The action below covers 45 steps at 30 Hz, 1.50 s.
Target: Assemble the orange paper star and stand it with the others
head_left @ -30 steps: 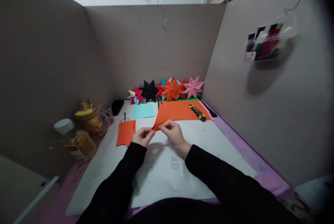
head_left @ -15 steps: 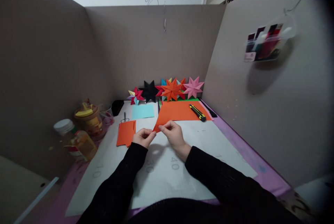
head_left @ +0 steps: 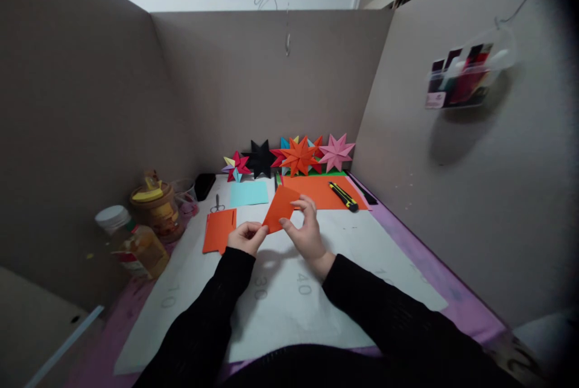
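Observation:
I hold a small orange paper piece [head_left: 279, 209] above the white mat, tilted up on its corner. My left hand [head_left: 246, 238] pinches its lower left corner. My right hand [head_left: 304, 230] grips its right edge, thumb and fingers closed on the paper. Behind it a larger orange sheet [head_left: 323, 191] lies flat on the desk. Another cut orange piece [head_left: 219, 230] lies just left of my left hand.
Folded paper stars [head_left: 296, 155] stand along the back wall. A yellow-black utility knife [head_left: 342, 195], a light blue sheet [head_left: 248, 193] and small scissors [head_left: 218, 203] lie behind my hands. Glue bottle [head_left: 136, 245] and a tape jar [head_left: 156, 210] stand at the left. Cardboard walls enclose the desk.
The small orange piece has come away from the large sheet and been lifted upright. My right hand rose and moved up its edge; the left hand stayed put.

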Each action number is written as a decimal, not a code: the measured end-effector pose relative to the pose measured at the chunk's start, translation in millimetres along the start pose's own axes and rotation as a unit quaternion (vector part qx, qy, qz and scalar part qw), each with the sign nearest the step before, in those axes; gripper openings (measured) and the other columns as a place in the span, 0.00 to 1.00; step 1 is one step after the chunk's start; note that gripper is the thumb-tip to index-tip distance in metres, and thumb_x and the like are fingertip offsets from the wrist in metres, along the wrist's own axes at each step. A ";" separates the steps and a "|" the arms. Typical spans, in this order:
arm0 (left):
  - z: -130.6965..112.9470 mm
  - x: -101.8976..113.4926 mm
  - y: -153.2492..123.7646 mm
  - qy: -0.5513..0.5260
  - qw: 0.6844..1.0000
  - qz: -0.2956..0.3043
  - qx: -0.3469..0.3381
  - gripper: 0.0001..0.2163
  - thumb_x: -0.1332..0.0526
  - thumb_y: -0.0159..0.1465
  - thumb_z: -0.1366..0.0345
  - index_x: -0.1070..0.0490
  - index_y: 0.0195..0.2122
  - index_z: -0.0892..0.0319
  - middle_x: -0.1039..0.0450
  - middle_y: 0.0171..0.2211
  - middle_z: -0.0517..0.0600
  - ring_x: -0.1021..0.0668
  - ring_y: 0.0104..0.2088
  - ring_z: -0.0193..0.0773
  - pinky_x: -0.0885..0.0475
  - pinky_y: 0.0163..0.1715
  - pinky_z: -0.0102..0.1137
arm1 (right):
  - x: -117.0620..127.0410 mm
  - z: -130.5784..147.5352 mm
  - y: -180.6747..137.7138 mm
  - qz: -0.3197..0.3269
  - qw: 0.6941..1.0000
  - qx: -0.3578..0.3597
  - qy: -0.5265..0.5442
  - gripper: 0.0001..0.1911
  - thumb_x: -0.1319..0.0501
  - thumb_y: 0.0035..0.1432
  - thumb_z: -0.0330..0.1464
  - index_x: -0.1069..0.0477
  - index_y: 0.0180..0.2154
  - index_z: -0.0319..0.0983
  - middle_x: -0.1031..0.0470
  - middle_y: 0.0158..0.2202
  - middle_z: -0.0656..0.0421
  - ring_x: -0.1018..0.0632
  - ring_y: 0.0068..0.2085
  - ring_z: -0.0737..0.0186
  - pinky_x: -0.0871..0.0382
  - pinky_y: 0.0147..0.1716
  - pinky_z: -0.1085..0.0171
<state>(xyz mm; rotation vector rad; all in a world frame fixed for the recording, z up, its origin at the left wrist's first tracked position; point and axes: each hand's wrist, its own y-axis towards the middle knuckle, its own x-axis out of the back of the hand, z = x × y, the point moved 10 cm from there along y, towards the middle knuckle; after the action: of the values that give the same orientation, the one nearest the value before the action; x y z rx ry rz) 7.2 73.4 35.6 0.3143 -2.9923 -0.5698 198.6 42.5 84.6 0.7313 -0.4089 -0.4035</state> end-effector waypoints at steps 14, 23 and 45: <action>-48.7 -21.6 -17.0 0.161 0.927 0.136 -0.309 0.03 0.40 0.55 0.68 0.29 0.25 0.59 0.26 0.27 0.51 0.25 0.29 0.34 0.29 0.28 0.28 | -36.6 24.9 -6.4 0.226 0.930 0.166 -0.238 0.08 0.41 0.54 0.38 0.27 0.27 0.44 0.35 0.53 0.59 0.48 0.60 0.47 0.69 0.53 0.35; 10.7 -13.1 4.2 -0.108 0.987 0.092 0.080 0.21 0.31 0.43 0.61 0.32 0.38 0.60 0.24 0.25 0.49 0.23 0.26 0.36 0.29 0.28 0.29 | -28.8 9.7 1.5 0.219 0.964 0.056 -0.138 0.06 0.40 0.52 0.35 0.27 0.25 0.44 0.33 0.49 0.58 0.43 0.57 0.48 0.60 0.53 0.40; 23.9 -17.4 -6.0 -0.130 0.973 0.082 0.170 0.21 0.33 0.44 0.53 0.24 0.34 0.64 0.22 0.30 0.56 0.22 0.31 0.40 0.27 0.28 0.31 | -26.7 27.3 -7.5 0.175 0.965 0.088 -0.175 0.10 0.40 0.54 0.38 0.27 0.24 0.43 0.31 0.47 0.58 0.42 0.56 0.49 0.64 0.53 0.39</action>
<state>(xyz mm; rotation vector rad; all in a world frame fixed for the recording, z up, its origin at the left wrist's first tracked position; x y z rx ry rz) 22.5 80.2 10.5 0.0065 -3.3207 -0.0850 161.1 35.3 92.0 0.7431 -0.9013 -0.1612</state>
